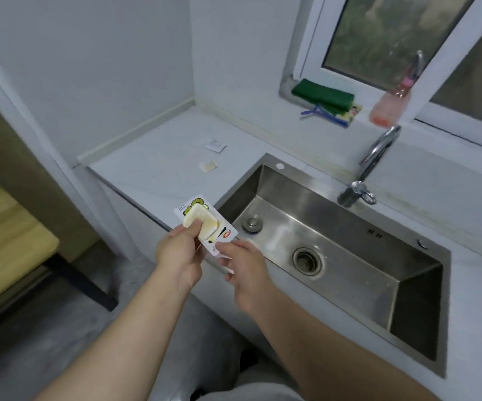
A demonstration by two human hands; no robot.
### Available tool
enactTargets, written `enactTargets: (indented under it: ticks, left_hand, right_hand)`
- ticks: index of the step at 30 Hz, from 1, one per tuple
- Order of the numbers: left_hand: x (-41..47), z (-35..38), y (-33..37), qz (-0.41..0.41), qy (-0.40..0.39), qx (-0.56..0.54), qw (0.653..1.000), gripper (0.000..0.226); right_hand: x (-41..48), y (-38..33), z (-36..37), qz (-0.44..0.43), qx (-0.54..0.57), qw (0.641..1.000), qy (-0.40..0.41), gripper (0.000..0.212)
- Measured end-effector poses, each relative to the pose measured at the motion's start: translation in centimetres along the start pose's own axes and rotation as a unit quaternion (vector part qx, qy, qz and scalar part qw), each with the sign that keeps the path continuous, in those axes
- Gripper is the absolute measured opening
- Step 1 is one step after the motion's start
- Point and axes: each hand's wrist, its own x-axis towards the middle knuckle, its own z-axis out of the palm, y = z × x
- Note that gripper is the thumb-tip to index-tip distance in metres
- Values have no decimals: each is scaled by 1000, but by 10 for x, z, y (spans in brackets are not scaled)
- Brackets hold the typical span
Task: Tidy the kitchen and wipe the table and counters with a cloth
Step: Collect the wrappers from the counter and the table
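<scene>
So both hands are up just off the sink's (335,215) near-left corner. The left hand (180,253) is gripping a pale yellow block (200,224), thumb pressed on top of it, and the block sits on a printed card (225,234) with a green cartoon at its top end and a red logo lower down. The right hand (244,270) is pinching the card's lower corner, thumb on top and fingers curled under it. Can't tell if the block is stuck to the card or just lying on it.

The green cloth (323,95) is folded on the windowsill behind the sink, off toward its far-left side, with something blue (325,115) poking out from under it. A pink bottle (391,104) stands on the same sill, straight behind the sink and above the tap (378,151).

On the counter (147,175) left of the sink there's a small white packet (215,145) and, a bit closer to the sink, a small yellowish piece (208,165), the two lying apart. Inside the sink, a round metal plug (252,223) sits in the near-left corner, and the drain (307,260) is in the floor of the basin.
</scene>
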Motion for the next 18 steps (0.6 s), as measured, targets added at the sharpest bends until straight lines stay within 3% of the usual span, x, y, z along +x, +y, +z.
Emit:
enactTargets:
  ticks: [4,9,14,18]
  left_hand:
    - [22,-22,37,-4,41,-26,999,37]
    - [61,-29,76,-37,17,14,999,25]
    - [136,-14,113,-36,-10,63,997,17]
    - [197,-2,136,-48,9,133,990,19]
  right_hand:
    - [34,-9,29,-3,-34,997,69,13]
    - [116,-46,57,-95,-165,977,100,7]
    - [250,-91,94,-162,-354,913,121,15]
    - [343,-112,119,-151,-475,852,159,25]
